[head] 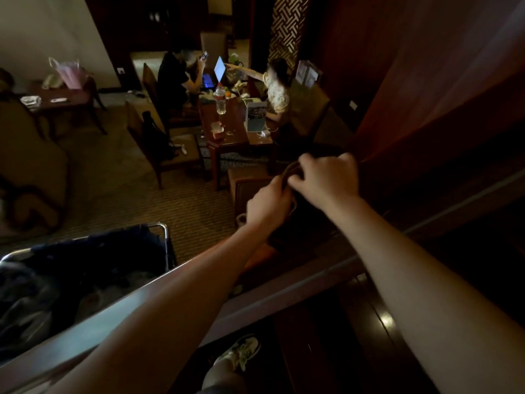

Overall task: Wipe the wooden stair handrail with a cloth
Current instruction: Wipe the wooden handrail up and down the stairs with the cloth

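The wooden handrail [298, 282] runs diagonally from the lower left to the upper right, its top edge catching light. Both my arms reach out over it. My left hand [267, 204] and my right hand [326, 180] are close together beyond the rail, and both grip a dark brownish cloth [288, 172] bunched between them. The cloth is held in the air, apart from the rail. Most of the cloth is hidden by my fingers and the dim light.
Below the rail at the left stands a metal-framed cart [159, 231] with dark fabric. Further off, two people sit at a wooden table [233, 135] with laptops and a bottle. My shoe [241, 351] stands on dark wooden stairs.
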`<state>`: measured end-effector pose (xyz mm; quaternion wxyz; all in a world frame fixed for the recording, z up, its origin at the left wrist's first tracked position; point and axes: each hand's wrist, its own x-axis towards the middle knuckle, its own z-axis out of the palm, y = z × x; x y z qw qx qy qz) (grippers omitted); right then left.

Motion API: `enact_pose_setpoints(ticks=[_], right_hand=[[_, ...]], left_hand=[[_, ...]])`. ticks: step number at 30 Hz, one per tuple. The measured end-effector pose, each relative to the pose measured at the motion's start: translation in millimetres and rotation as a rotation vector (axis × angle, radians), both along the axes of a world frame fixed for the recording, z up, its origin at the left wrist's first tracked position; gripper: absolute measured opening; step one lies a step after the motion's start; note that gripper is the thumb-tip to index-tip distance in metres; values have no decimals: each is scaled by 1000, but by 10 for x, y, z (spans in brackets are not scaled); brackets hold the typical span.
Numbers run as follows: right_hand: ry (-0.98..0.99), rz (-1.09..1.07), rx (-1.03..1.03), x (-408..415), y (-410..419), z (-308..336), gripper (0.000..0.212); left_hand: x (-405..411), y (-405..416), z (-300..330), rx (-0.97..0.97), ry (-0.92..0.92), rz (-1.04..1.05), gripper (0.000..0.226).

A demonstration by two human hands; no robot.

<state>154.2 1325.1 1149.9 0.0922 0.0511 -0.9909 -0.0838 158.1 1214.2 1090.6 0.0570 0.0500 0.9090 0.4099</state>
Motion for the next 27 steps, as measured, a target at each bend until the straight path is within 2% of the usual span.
enact_pose_setpoints(ticks=[3, 6, 11, 17, 21, 27], right_hand=[[14, -95, 61, -60, 303, 196, 40], [-127, -179, 147, -168, 283, 217, 48], [-352, -132, 151, -186, -198, -57, 55], [-550, 123, 35, 70, -1419, -839, 52], [-536, 209, 46, 266, -2034, -1290, 50], [-451, 240, 16, 309, -1978, -1279, 44]], left_hand=[[-182, 272, 205, 99, -14, -149, 26], [-253, 266, 179, 94, -61, -188, 27], [-96, -182, -173, -49, -83, -94, 36], [379, -1431, -991, -188, -105, 129, 37], [604, -2010, -1369, -191, -112, 255, 36], [648, -1967, -1344, -213, -91, 340, 36]])
